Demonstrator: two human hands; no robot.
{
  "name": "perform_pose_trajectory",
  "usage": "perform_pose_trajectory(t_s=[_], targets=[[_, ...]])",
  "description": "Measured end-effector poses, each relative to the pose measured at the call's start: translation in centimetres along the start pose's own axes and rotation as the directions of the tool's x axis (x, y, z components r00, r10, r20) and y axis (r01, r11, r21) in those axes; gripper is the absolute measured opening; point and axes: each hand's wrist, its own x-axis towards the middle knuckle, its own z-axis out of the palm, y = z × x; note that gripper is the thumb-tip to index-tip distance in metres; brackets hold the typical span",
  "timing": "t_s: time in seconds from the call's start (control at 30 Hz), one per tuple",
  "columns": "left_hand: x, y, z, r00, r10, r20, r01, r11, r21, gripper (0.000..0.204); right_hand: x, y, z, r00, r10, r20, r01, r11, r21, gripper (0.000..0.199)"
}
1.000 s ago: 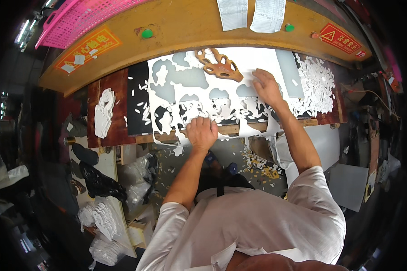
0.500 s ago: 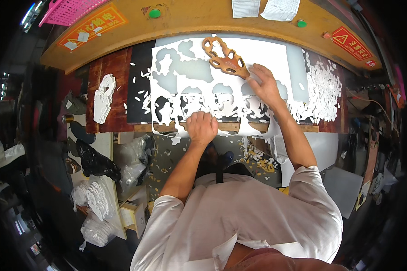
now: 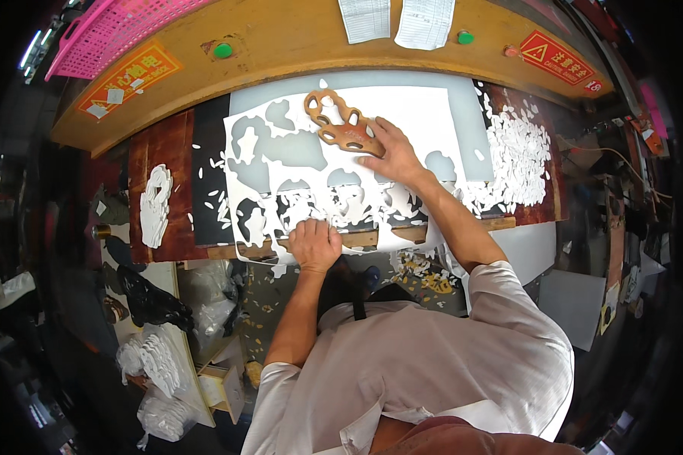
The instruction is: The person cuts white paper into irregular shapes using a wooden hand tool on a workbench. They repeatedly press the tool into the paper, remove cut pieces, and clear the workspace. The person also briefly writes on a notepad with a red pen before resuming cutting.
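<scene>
On the workbench (image 3: pixel 167 163) below us lies a large white sheet (image 3: pixel 425 114), already full of cut-out holes, spread over a pale grey mat (image 3: pixel 463 144). We see our right hand (image 3: pixel 391 155) resting flat on the sheet, fingers spread, its fingertips touching the near end of a brown wooden cutting die (image 3: pixel 343 125). That die is an openwork shape with several rounded holes, lying at a slant on the upper middle of the sheet, well short of the bench's far edge. Our hand presses on it rather than wrapping around it.

Our left hand (image 3: pixel 315 244) is closed into a loose fist at the near edge of the bench, pinching the ragged lower border of the white sheet where it hangs over a wooden strip (image 3: pixel 360 239).

To the right of the sheet sits a heap of small white cut pieces (image 3: pixel 520 152). To the left, on the dark red part of the bench, we see a neat stack of white cut shapes (image 3: pixel 155 205), with a few loose white scraps (image 3: pixel 216 208) scattered on a black strip beside it. Beyond the sheet, a yellow-brown machine front (image 3: pixel 281 34) carries two green buttons (image 3: pixel 222 50), and a pink plastic basket (image 3: pixel 110 30) rests at its upper left corner. Scraps litter the floor (image 3: pixel 425 277) under the bench.
</scene>
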Motion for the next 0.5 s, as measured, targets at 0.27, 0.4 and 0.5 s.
perform_pose_trajectory(t_s=[0.27, 0.4, 0.5], targets=[[-0.4, -0.4, 0.4, 1.0, 0.005, -0.015, -0.005, 1.0, 0.02, 0.013, -6.4, -0.3, -2.5, 0.963, 0.253, -0.091, -0.192, 0.884, 0.426, 0.043], [-0.6, -0.5, 0.7, 1.0, 0.015, -0.011, -0.014, 0.999, 0.04, 0.016, -10.5, 0.0, -3.5, 0.952, 0.297, -0.079, -0.206, 0.808, 0.552, 0.028], [-0.8, -0.6, 1.0, 0.998, 0.039, -0.051, -0.036, 0.998, 0.048, 0.017, -13.3, -0.2, -3.3, 0.941, 0.334, -0.056, -0.245, 0.785, 0.569, 0.026]])
